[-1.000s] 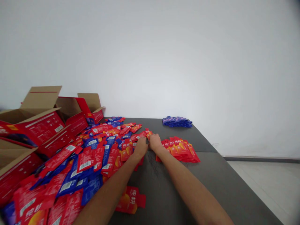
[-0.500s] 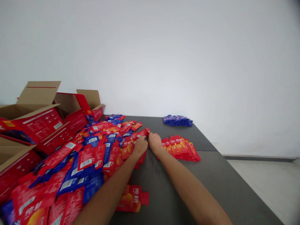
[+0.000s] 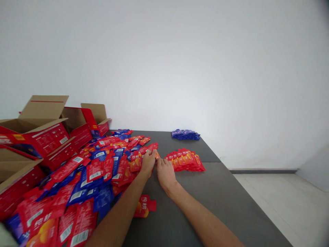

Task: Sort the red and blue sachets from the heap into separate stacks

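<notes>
Left hand (image 3: 148, 164) and right hand (image 3: 166, 174) close together, a red pouch (image 3: 157, 156) between their fingertips, grip impossible to tell; red pouches (image 3: 184, 158) already fanned on the counter (image 3: 210, 202), blue pouches (image 3: 185, 134) stacked beyond; plenty left, seemingly, in the mixed heap (image 3: 102, 171)!

A plain white wall (image 3: 164, 61) fills the upper view, brightest near its middle and greyer toward the edges. Against it stands a dark grey table (image 3: 221, 192), a seam (image 3: 212, 162) crossing its top. To the right, pale floor (image 3: 272, 202) meets a grey skirting (image 3: 264, 171); at far right, what seems a side wall (image 3: 315, 171) is blurred.
</notes>
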`<state>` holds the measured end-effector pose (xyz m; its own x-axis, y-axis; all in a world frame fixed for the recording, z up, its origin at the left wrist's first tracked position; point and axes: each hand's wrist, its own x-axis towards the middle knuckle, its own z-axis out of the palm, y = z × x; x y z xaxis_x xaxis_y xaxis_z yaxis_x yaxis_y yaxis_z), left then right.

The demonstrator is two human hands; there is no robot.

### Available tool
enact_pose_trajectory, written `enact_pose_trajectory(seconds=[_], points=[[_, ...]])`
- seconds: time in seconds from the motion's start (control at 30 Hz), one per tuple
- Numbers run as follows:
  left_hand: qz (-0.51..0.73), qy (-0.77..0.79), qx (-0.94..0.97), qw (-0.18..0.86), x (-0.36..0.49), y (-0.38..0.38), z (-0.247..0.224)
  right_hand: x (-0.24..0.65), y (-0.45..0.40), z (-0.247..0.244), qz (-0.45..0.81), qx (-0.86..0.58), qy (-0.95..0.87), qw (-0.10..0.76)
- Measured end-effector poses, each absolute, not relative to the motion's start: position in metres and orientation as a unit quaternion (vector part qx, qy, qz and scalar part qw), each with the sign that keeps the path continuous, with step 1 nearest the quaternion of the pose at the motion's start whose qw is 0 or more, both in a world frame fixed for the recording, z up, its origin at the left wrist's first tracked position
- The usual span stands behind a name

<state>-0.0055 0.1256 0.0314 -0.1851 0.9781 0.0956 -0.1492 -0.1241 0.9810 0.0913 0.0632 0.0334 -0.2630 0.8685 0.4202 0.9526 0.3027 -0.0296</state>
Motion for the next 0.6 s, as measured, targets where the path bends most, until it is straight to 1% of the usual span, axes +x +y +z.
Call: enact_pose_trajectory(seconds=[0.07, 0.2, 0.3, 0.4, 0.5, 0.6], points=[[0.605, 0.492, 0.427, 0.458, -0.008, 0.115, 0.027, 0.098, 0.042, 0.032, -0.103, -0.556, -0.797, 0.211], [0.607, 0.522, 0.442, 0.405, -0.015, 0.100, 0.016, 0.112, 0.013, 0.032, -0.036, -0.503, -0.802, 0.320], [0.595, 0.517, 0.483, 0.383, -0.016, 0.090, 0.012, 0.119, 0.008, 0.028, 0.041, -0.525, -0.736, 0.425], [0.575, 0.508, 0.532, 0.358, -0.014, 0.079, 0.011, 0.124, 0.012, 0.019, 0.133, -0.552, -0.657, 0.497], [0.567, 0.490, 0.559, 0.356, -0.010, 0.073, 0.010, 0.130, 0.016, 0.012, 0.218, -0.555, -0.604, 0.529], [0.557, 0.478, 0.553, 0.394, -0.005, 0.069, 0.010, 0.139, 0.015, 0.009, 0.272, -0.545, -0.597, 0.522]])
